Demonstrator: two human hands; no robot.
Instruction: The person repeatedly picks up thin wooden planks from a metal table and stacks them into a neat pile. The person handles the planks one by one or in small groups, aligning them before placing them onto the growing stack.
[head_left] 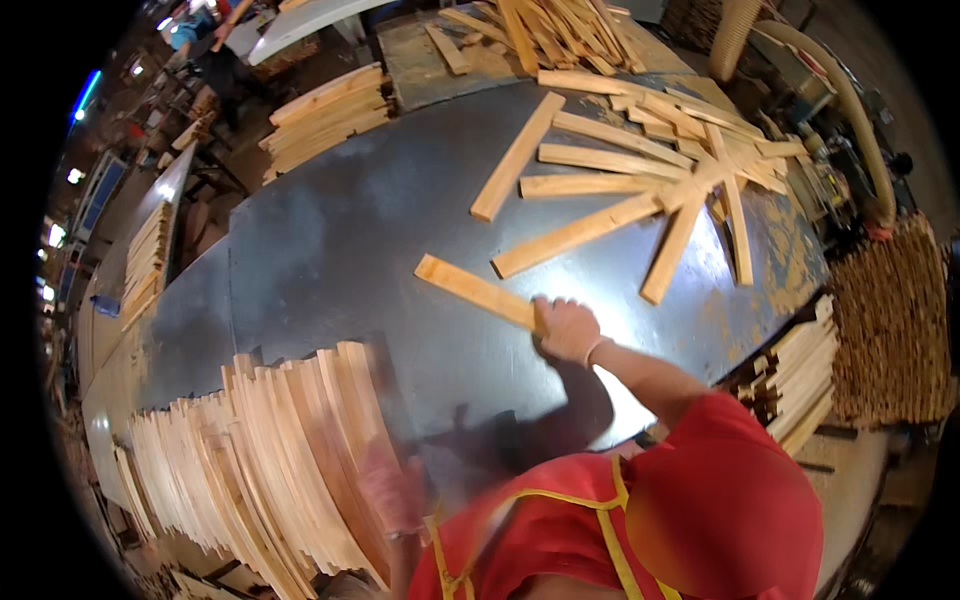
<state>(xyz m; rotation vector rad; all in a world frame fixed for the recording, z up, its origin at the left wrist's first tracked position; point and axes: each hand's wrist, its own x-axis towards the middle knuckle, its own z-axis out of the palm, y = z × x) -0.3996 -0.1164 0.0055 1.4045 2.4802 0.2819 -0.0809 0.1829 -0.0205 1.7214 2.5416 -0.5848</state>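
Observation:
My right hand (568, 328) is closed round the near end of a short wooden slat (470, 288), which points away to the left over the dark metal tabletop (360, 240). My left hand (390, 490), smeared by motion, is at the right end of a long row of wooden strips (260, 450) stacked side by side. Its fingers are too blurred to tell whether they grip anything. Beyond my right hand, loose wooden slats (590, 235) fan out across the table, several of them overlapping a heap (690, 120) at the far right.
More wood pieces (560, 30) are piled at the far edge. Stacked boards stand at the far left (325, 115) and at the right (800, 370), near a tall stack (890, 320) of thin strips. A ribbed hose (850, 90) curves past machinery. Another person (205, 50) is in the far left background.

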